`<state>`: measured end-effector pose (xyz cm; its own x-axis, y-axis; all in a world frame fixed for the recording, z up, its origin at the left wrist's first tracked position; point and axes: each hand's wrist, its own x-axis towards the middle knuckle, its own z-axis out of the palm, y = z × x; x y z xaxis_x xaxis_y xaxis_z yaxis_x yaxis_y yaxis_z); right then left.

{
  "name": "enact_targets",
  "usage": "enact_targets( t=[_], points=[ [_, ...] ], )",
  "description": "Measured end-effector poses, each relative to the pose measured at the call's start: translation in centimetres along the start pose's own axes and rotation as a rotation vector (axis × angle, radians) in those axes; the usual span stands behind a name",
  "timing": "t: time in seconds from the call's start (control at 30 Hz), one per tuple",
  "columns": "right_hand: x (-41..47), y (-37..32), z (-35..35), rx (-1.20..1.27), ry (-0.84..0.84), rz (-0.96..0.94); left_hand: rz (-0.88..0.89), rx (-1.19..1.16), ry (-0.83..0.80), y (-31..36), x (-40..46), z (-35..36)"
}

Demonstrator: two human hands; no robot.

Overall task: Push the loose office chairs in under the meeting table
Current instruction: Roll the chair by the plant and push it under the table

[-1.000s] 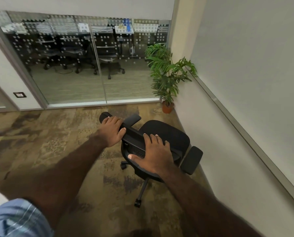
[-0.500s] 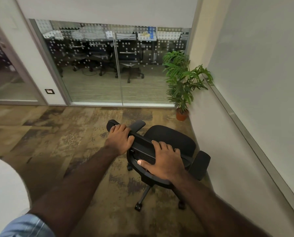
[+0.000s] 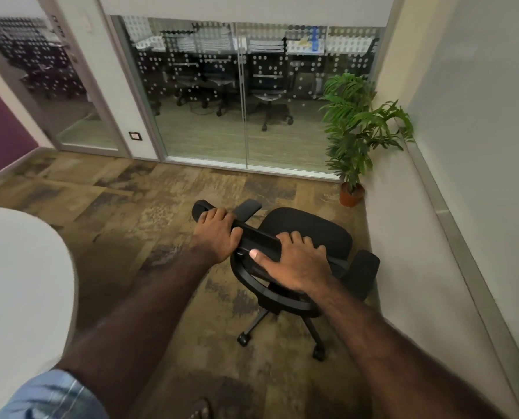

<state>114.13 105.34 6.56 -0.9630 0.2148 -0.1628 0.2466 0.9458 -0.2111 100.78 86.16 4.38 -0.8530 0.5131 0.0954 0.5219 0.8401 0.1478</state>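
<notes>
Both hands grip the top of the black office chair's (image 3: 308, 234) backrest: left hand (image 3: 217, 234) and right hand (image 3: 297, 263) fingers curl over its edge. The white table (image 3: 22, 267) lies left of the fingers, apart from the chair.

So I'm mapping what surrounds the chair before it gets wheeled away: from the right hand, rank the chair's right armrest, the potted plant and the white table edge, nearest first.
Ranked from the right hand, which grips the chair back:
1. Right armrest: just to the hand's right, beside the wall.
2. Potted plant: ahead and to the right, in the corner by the glass.
3. White table edge: far to the left, beyond the left arm.
</notes>
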Motion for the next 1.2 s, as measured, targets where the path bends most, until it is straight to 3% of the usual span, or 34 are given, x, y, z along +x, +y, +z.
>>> enact_targets(
  t=[0.8, 1.2],
  points=[
    [-4.4, 4.6, 0.1, -0.001, 0.001, -0.070, -0.287, 0.026, 0.059, 7.7, -9.0, 0.3],
    [-11.0, 3.3, 0.8, -0.091, -0.043, -0.270, -0.418, 0.030, 0.140, 9.4, -19.7, -0.6]
  ],
)
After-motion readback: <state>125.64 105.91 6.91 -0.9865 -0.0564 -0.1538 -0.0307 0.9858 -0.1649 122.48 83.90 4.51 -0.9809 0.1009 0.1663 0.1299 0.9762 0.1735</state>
